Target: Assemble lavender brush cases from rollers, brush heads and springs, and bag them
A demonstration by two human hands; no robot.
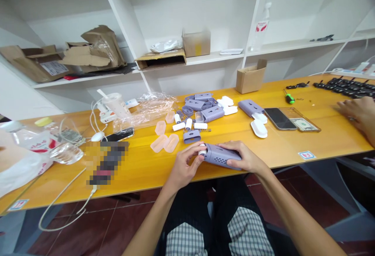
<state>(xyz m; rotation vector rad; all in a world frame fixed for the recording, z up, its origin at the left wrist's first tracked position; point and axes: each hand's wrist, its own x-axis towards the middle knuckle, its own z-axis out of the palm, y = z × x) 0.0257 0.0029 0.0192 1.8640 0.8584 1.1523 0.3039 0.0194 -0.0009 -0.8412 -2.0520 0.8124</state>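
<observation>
My right hand (243, 157) is wrapped round a purple plastic casing (221, 156) with slots, held just above the front edge of the yellow table (140, 166). My left hand (185, 166) pinches a small white cylinder (202, 149) at the casing's left end. Just behind lie a purple cap (191, 136), more white cylinders (189, 124), translucent pink covers (164, 142) and a heap of purple casings (205, 107). White oval lids (259, 128) sit to the right.
A phone (279, 118) and a clear case with a banknote (303, 123) lie at the right, past them a green screwdriver (289, 97) and black parts (345, 86). Another person's hand (359, 113) rests at far right. Bottles, cables and bags crowd the left. Shelves with cardboard boxes stand behind.
</observation>
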